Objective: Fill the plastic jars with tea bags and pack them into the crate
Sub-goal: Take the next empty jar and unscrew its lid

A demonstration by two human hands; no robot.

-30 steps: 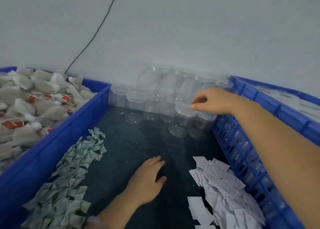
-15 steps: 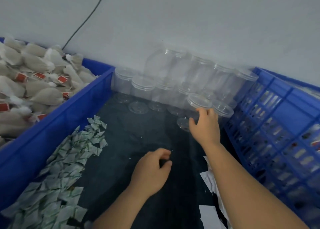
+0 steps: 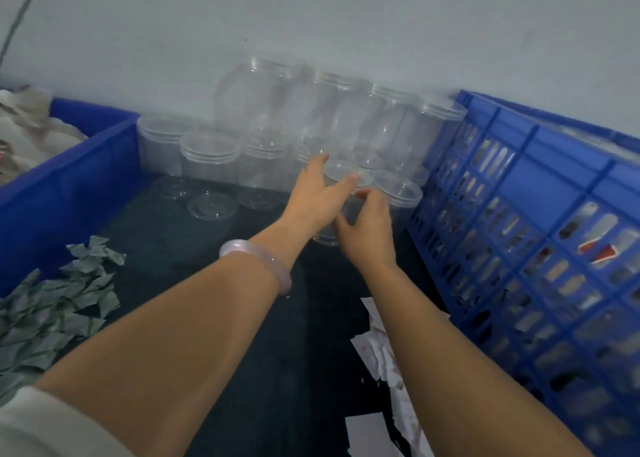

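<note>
Head view, single frame, blurred in parts.

Far centre, against the grey wall (image 3: 346, 23): stacked clear round plastic jars (image 3: 270, 110), two tiers, outlines hard to separate through the transparency. In front of the stack, on the dark table top (image 3: 194, 248): one clear plastic jar (image 3: 341, 176), upright, lower part hidden behind both hands.

Left hand (image 3: 311, 200): laid against the left side of that jar, fingers straight and spread apart, thumb stretched over the rim. Pale translucent bangle (image 3: 256, 259) on the left wrist.

Right hand (image 3: 367, 228): at the near right side of the same jar, fingers curled round its wall, thumb on the near face. Fingertips hidden behind the jar.

Right: blue perforated plastic crate (image 3: 519, 197), cut off by the frame edge; contents seen only as smears through the slots, not identifiable.

Far left: blue solid-walled plastic tub (image 3: 69, 186) heaped with pale tea bags (image 3: 24, 124), blurred and cropped.

Near left: pile of green-and-white sachets (image 3: 52, 304), partly out of frame. Near centre-right: white paper slips (image 3: 381, 359), partly covered by the right forearm.
</note>
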